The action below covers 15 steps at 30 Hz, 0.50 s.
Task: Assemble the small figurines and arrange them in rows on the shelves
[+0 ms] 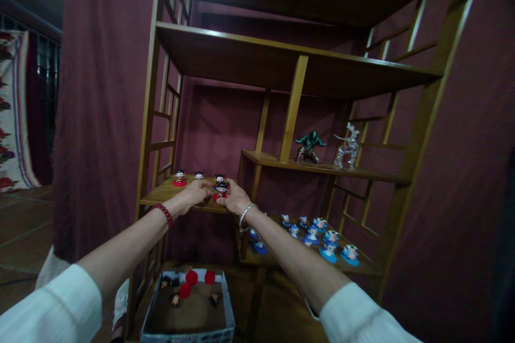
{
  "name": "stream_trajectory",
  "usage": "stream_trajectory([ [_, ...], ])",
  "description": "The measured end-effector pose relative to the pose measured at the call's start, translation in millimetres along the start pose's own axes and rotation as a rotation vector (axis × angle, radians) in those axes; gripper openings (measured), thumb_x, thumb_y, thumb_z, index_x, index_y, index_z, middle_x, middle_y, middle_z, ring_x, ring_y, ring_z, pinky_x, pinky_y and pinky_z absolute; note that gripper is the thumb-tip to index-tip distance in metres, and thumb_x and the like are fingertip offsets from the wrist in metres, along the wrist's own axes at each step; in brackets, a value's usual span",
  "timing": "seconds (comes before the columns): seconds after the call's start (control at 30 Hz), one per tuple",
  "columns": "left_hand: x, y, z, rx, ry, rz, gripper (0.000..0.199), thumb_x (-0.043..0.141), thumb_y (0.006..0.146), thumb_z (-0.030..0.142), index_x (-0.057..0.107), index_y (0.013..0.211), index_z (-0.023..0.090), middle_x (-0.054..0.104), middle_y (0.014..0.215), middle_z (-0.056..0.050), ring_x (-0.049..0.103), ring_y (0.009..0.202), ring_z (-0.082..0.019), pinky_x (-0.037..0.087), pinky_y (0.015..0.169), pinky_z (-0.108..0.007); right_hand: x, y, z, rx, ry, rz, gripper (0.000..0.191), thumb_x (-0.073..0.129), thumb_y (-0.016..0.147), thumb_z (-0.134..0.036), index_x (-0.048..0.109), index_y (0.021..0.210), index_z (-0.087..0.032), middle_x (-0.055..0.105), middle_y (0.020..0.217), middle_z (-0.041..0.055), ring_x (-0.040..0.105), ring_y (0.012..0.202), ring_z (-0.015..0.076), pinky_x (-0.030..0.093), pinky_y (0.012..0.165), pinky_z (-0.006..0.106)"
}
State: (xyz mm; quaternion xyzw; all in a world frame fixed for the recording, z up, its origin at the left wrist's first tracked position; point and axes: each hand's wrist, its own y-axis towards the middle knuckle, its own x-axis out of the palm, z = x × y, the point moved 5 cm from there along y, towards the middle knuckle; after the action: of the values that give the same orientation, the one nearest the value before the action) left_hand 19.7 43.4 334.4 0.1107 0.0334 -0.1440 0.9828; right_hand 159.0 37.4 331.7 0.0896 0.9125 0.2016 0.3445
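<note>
A small black-haired figurine [221,189] on a red base is held between my two hands at the front of the left shelf [161,194]. My right hand [236,198] grips it from the right, thumb low near the base. From the other side, the fingers of my left hand [196,194] close in at the figurine's left edge; their tips are partly hidden. Just behind is a similar figurine [219,178]. Another figurine [198,176] stands behind my left hand, partly covered, and one more figurine [179,177] on a red base stands at the far left.
Below sits an open cardboard box [230,300] with red discs [191,277] and several dark-haired figure parts [175,299]. Blue figurines [311,234] fill the lower right shelf. Above them stand a green-and-bronze figure [310,147] and a clear deer [348,147]. A wooden divider [293,110] rises mid-shelf.
</note>
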Motion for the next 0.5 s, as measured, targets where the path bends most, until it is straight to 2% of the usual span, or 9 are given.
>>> stream_trajectory([
  [0.2, 0.4, 0.0, 2.8, 0.025, 0.044, 0.017, 0.019, 0.057, 0.057, 0.006, 0.059, 0.075, 0.014, 0.06, 0.055, 0.001, 0.049, 0.051, -0.01, 0.032, 0.047, -0.02, 0.0, -0.2, 0.5, 0.017, 0.012, 0.023, 0.06, 0.073, 0.051, -0.021, 0.049, 0.106, -0.023, 0.062, 0.08, -0.0004, 0.057, 0.071, 0.0149, 0.044, 0.066, 0.027],
  [0.33, 1.3, -1.1, 5.7, 0.029, 0.075, -0.01, 0.014, 0.057, 0.06, 0.008, 0.06, 0.073, 0.012, 0.059, 0.054, 0.001, 0.045, 0.045, -0.008, 0.031, 0.044, -0.019, 3.6, 2.7, 6.6, 0.008, 0.101, 0.01, 0.059, 0.071, 0.054, -0.018, 0.048, 0.108, -0.025, 0.062, 0.079, -0.0016, 0.058, 0.071, 0.0143, 0.045, 0.067, 0.026],
  [0.4, 1.8, -0.5, 6.5, 0.03, 0.068, -0.046, 0.016, 0.058, 0.06, 0.009, 0.061, 0.076, 0.012, 0.06, 0.055, 0.001, 0.043, 0.044, -0.007, 0.029, 0.043, -0.018, 5.0, 3.4, 9.2, -0.004, 0.125, 0.003, 0.059, 0.07, 0.055, -0.017, 0.048, 0.109, -0.025, 0.063, 0.08, -0.0016, 0.059, 0.074, 0.0145, 0.046, 0.069, 0.027],
  [0.5, 1.6, 2.4, 5.4, 0.011, 0.041, -0.093, 0.025, 0.06, 0.057, 0.005, 0.06, 0.082, 0.012, 0.064, 0.067, -0.001, 0.048, 0.049, -0.008, 0.03, 0.044, -0.018, 6.3, 3.6, 11.8, -0.021, 0.13, 0.004, 0.059, 0.068, 0.058, -0.017, 0.047, 0.112, -0.026, 0.063, 0.086, -0.0006, 0.06, 0.078, 0.0156, 0.047, 0.073, 0.028],
])
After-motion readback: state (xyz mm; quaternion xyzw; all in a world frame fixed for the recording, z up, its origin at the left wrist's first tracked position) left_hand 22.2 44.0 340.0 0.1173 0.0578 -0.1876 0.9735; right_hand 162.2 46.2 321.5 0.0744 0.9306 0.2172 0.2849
